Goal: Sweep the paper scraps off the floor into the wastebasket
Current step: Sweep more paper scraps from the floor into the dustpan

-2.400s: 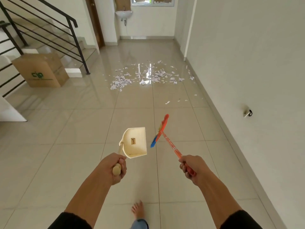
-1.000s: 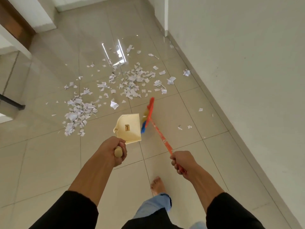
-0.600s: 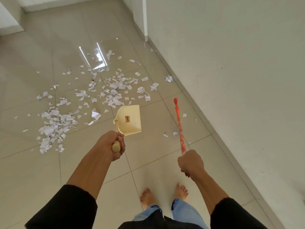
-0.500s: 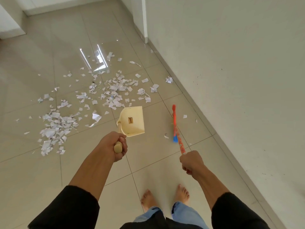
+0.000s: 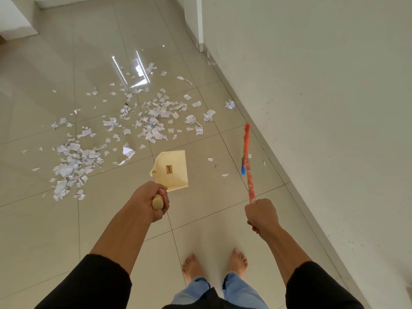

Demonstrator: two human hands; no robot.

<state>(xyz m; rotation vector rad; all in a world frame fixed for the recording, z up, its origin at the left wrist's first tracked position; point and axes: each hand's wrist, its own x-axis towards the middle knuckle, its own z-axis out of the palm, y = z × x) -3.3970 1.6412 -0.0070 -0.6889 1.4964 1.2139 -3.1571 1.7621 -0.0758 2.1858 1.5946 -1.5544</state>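
A small brown label reading "CASA", its letters running sideways up the tag, sits near the middle of the cream dustpan [image 5: 172, 170] – the only legible text in view – while printing on the torn paper scraps [image 5: 153, 121] is too small to read

Both arms reach forward and down from black sleeves pushed up past the elbows, the forearms bare. The left hand [image 5: 151, 202] is curled in a fist round the rounded end of the cream plastic dustpan's handle [image 5: 157, 202], knuckles turned outward to the left and the thumb side facing forward. The right hand [image 5: 260, 214] is closed round the lower end of the thin orange broom stick [image 5: 249, 177], its back facing up and its wrist bent slightly. The two hands are well apart, at about the same height. Below them, two bare feet [image 5: 215, 264] stand side by side under light blue trouser legs.
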